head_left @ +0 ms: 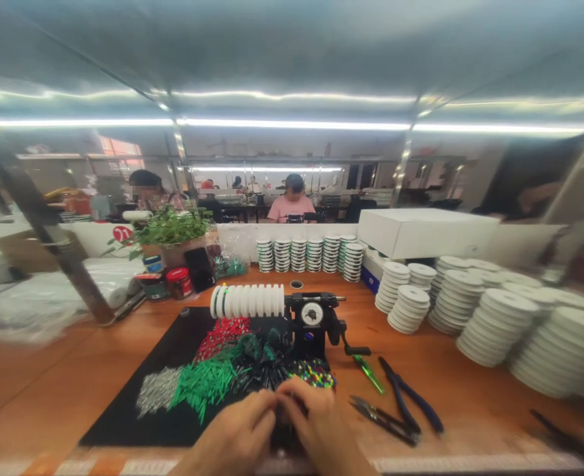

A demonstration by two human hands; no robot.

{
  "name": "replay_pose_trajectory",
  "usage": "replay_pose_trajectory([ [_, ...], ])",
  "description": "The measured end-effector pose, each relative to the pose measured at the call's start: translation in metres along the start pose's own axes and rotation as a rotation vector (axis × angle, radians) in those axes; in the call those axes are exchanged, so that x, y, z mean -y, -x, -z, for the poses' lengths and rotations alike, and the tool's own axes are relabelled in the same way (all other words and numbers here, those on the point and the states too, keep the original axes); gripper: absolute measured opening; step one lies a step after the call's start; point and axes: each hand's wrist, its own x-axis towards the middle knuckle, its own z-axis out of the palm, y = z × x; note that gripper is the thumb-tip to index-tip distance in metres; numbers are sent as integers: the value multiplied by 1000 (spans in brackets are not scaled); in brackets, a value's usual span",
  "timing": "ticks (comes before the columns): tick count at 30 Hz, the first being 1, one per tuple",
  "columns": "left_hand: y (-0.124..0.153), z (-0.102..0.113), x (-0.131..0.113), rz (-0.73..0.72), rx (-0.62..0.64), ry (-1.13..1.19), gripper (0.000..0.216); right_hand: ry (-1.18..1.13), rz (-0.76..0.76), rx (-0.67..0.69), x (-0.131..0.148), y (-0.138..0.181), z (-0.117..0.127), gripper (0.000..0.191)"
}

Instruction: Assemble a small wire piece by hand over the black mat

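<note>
Left hand [235, 436] and right hand [322, 433] meet at the near table edge, fingers curled together around a small dark piece [285, 433] pinched between them (mostly hidden, can't tell what it is). Both equally near it. Bead and tube piles [232, 370] lie just ahead of the knuckles on the black mat [123, 423]; pliers [405, 403] sit right of the right hand.

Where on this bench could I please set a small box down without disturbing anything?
Bare wood lies left of the black mat, and between the winder and the white spool stacks. It is crowded around both hands, the bead piles and pliers.
</note>
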Motion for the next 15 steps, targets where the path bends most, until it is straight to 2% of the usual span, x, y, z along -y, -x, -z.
replay_pose_trajectory([
  [3,2,-4,14,-9,16,242,27,-63,-135,51,8,-14,3,18],
  [5,-2,-2,16,19,88,277,24,-70,-166,50,13,-23,5,19],
  [7,-8,4,11,120,136,271,26,-38,-175,37,15,-27,6,21],
  [9,-14,10,2,267,148,268,26,-1,-139,4,15,-25,8,19],
  [12,-20,21,-8,442,120,275,16,32,12,-171,10,-8,7,10],
  [15,-22,27,-9,640,125,430,8,110,95,-254,-1,20,-6,12],
])
